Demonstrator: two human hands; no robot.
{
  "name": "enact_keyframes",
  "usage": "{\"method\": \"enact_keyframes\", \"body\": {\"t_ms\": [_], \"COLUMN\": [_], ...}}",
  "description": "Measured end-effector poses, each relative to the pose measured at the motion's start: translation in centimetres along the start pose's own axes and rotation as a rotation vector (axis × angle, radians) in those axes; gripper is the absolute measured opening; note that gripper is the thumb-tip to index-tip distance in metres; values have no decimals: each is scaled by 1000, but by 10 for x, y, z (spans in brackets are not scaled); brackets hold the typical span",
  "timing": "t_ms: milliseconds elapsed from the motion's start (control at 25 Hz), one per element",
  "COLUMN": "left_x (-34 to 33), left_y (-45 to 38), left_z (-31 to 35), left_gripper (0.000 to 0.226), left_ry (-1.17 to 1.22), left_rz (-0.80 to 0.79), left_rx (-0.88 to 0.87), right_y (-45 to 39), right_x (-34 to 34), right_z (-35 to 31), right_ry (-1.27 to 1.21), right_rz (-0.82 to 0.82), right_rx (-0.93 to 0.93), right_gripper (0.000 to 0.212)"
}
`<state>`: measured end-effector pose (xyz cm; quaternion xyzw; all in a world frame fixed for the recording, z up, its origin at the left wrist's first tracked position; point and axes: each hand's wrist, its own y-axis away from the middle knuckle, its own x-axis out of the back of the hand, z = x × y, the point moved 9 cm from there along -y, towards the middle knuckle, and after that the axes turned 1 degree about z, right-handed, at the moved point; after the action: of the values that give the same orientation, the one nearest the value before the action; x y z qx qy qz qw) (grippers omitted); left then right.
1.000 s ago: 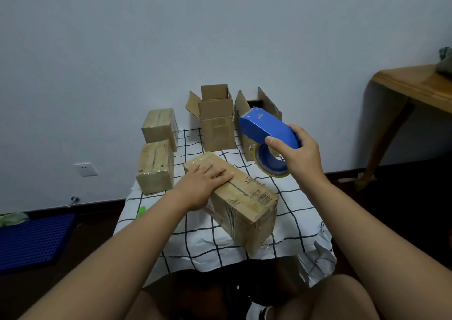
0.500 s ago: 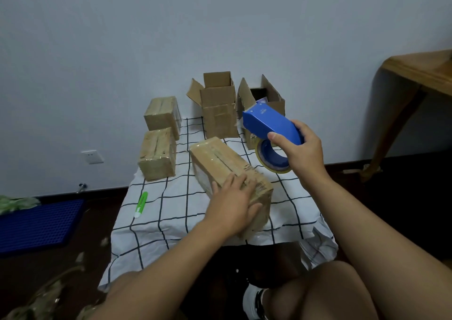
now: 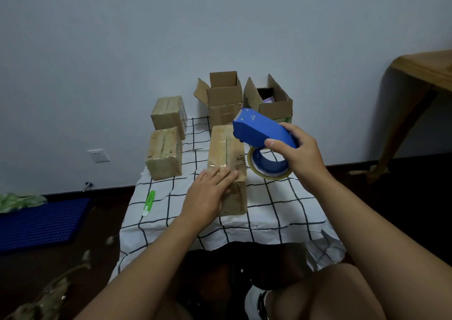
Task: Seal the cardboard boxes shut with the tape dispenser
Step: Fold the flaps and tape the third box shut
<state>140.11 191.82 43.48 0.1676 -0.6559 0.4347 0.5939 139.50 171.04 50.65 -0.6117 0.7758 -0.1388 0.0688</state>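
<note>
Single head view, looking forward-down, close over checked table [image 3: 276,204].

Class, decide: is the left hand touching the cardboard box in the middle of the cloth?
Touching. The head view shows the left hand resting flat on the middle box's near end.

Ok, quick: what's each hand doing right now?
Left hand: open, fingers flat on the near end of the middle box.
Right hand: gripping the blue tape dispenser, held above the table.

I see a blue tape dispenser [image 3: 263,132] above a white cloth [image 3: 274,204] with black grid lines, 5 brown boxes on it, and a green-and-white cutter [image 3: 148,202].
</note>
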Motion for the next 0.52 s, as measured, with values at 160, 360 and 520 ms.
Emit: {"method": "enact_keyframes", "body": {"t_ms": [160,360,520], "left_x": [17,41,50], "left_y": [-5,-3,0], "left_z": [-14,-18,-5], "left_gripper": [42,70,29], "left_ry": [448,1457,1649], "left_rz": [5,-31,-127], "left_rx": [301,844,776], "right_y": [5,20,35], "right_x": [-5,-5,-9], "right_z": [-4,-5,-6], "right_ry": [40,34,95], "right_rz": [-113,-196,-265], "right_rx": [-7,-13,-21], "right_gripper": [59,52,60]}}
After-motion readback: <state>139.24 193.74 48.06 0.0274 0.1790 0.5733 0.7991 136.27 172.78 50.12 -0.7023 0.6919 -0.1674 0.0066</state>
